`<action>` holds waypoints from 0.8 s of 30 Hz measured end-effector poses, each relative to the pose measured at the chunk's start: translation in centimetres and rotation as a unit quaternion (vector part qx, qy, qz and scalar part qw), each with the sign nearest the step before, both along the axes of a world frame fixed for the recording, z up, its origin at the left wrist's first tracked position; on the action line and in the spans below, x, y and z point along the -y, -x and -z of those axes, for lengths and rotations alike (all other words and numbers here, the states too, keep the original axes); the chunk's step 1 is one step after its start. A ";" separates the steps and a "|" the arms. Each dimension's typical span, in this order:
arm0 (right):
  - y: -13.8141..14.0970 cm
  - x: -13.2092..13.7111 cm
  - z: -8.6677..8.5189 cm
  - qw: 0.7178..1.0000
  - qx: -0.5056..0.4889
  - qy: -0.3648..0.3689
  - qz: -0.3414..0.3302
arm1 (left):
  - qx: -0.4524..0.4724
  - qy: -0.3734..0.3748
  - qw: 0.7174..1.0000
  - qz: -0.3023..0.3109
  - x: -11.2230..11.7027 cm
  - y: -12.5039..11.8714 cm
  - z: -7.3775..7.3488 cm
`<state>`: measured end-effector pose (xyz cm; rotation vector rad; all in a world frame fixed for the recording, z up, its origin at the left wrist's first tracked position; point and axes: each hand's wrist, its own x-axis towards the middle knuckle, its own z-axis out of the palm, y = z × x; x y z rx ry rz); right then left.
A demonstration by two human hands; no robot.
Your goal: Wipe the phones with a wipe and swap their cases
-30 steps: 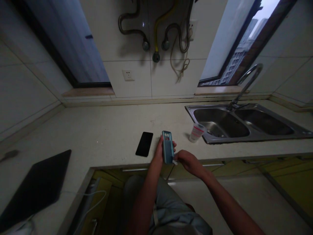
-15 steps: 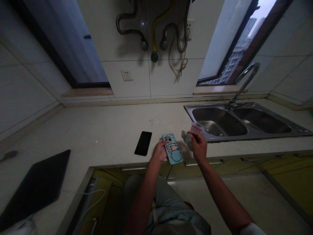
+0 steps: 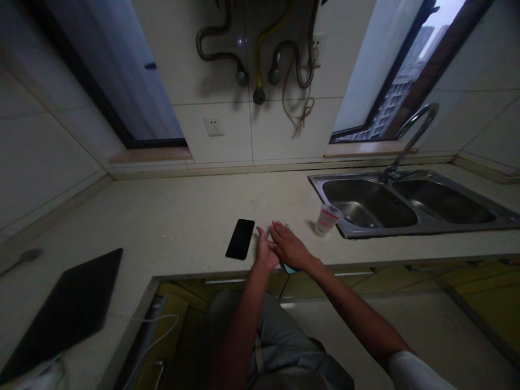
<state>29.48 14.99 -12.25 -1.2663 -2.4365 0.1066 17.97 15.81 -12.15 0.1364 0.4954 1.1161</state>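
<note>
Far to your left, a dark flat mat lies across the corner of the tabletop, with a spoon-shaped utensil beyond it. A long stretch of pale stone runs from there to a black smartphone, lying face up with its screen dark.

Just right of the phone, your left hand stands on its edge with the fingers loosely curled. Whether it grips anything, you can't tell from this view. Your right hand lies flat and open, palm down, its fingertips almost touching the left hand.

Under that palm is a blue phone case, almost fully covered; only slivers show, at the front edge of the tabletop and above your fingers. It looks thin, light and fairly stiff, and its smooth face may slide, so the long sides seem the safest place to hold it. Its near end sits right at the front edge, which leaves little margin on that side.

To your right stands a clear plastic cup with a red-and-white label, close to the rim of a stainless double sink. The curved faucet rises behind it.
</note>
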 end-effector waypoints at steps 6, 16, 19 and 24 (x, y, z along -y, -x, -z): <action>-1.9 4.0 1.0 0.997 0.016 -0.033 -0.070 | -0.075 -0.010 0.997 -0.010 -0.4 0.3 0.6; -4.3 8.0 2.7 0.999 -0.002 -0.050 -0.014 | -0.050 -0.048 0.997 -0.017 -0.8 -0.7 1.4; -4.6 6.2 3.0 0.999 -0.014 -0.036 0.018 | -0.055 -0.054 0.997 -0.027 -0.7 -0.8 1.2; -3.9 1.5 2.4 0.998 -0.037 0.006 0.049 | -0.081 -0.069 0.994 0.012 -0.4 -0.7 0.5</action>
